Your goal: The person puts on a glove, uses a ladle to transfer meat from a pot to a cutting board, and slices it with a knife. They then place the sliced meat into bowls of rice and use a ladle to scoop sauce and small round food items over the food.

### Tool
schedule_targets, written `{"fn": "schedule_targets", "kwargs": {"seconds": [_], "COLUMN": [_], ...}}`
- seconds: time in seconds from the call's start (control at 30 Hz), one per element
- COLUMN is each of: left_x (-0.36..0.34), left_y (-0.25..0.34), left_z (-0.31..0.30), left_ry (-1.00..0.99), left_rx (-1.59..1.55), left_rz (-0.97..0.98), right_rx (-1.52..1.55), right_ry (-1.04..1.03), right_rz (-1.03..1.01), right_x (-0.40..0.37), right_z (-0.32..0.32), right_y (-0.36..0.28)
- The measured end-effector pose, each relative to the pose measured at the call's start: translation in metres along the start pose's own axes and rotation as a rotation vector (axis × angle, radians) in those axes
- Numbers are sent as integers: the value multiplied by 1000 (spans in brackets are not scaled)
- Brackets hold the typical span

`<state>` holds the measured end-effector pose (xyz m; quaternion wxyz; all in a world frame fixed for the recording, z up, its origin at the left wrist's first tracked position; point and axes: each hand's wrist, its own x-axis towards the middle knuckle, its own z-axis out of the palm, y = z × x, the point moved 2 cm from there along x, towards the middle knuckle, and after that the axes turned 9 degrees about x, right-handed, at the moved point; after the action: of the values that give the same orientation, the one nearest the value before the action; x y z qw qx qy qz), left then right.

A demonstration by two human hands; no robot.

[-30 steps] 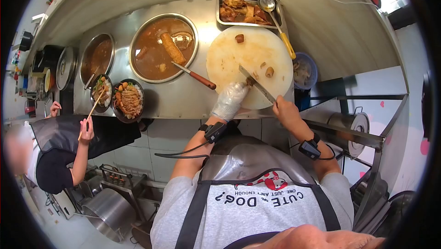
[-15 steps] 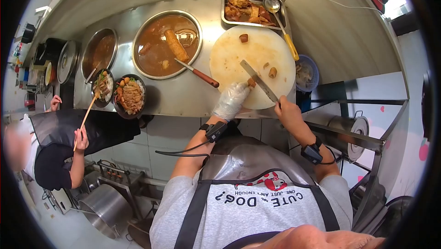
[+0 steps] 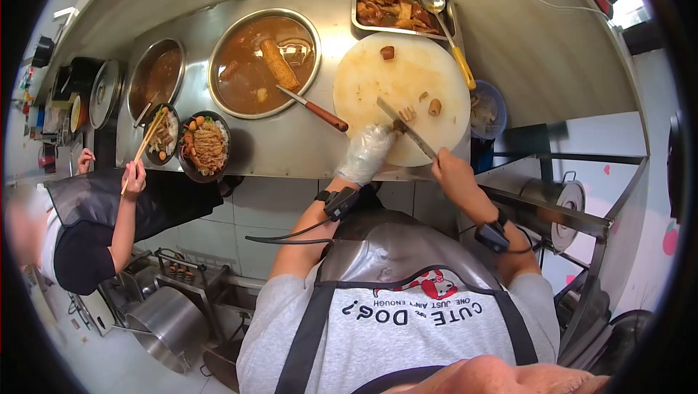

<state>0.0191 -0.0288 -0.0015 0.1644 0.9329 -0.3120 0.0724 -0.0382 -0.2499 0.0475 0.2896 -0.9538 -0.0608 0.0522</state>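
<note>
My right hand [image 3: 455, 177] grips the handle of a knife [image 3: 408, 129], its blade slanting across a round white cutting board [image 3: 363, 78]. Just left of the blade, my left hand [image 3: 367, 153], in a clear plastic glove, presses its fingertips on a small brown food piece [image 3: 398, 126], mostly hidden by glove and blade. Thin cut slices [image 3: 408, 113] lie on the blade's far side. Beyond them rest a short tube-shaped brown chunk [image 3: 435, 107] and a tiny scrap [image 3: 423, 96]. Another brown chunk [image 3: 387, 52] sits near the board's far rim.
Behind the board stands a metal tray [image 3: 354, 16] of braised food with a yellow-handled ladle [image 3: 458, 59]. To the left are a broth pot [image 3: 212, 74], a wooden-handled utensil [image 3: 320, 113] and two filled bowls [image 3: 227, 143]. A co-worker's hand [image 3: 134, 178] holds chopsticks [image 3: 149, 136] over one bowl.
Several thin slices now lie past the blade, where the board was bare. The knife and my left hand have shifted slightly. The co-worker's chopsticks and hand have moved up and right.
</note>
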Motion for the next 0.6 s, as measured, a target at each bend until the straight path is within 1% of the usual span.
{"fn": "schedule_targets", "kwargs": {"seconds": [0.07, 0.1, 0.17, 0.3, 0.37, 0.4, 0.47, 0.6], "left_x": [4, 3, 2, 6, 5, 0, 1, 1], "left_y": [-2, -2, 0, 2, 6, 5, 0, 3], "left_z": [-4, -8, -15, -22, -26, -19, -5, -18], "left_ry": [70, 71, -5, 30, -40, -51, 10, 13], "left_rx": [-10, -7, -110, -86, -90, -96, -36, -36], "left_rz": [28, 24, 2, 1, -31, -31, -10, -25], "right_rx": [-92, -91, -65, -31, 2, 5, -129, -90], "right_ry": [-84, -85, -91, -64, -4, -10, -97, -89], "right_rz": [72, 67, 77, 14, 15, 24, 54, 45], "right_x": [8, 9, 9, 9, 5, 1, 7, 11], "right_z": [11, 11, 10, -3, -5, 1, 15, 14], "right_y": [12, 13, 14, 2, -6, -2, 12, 13]}}
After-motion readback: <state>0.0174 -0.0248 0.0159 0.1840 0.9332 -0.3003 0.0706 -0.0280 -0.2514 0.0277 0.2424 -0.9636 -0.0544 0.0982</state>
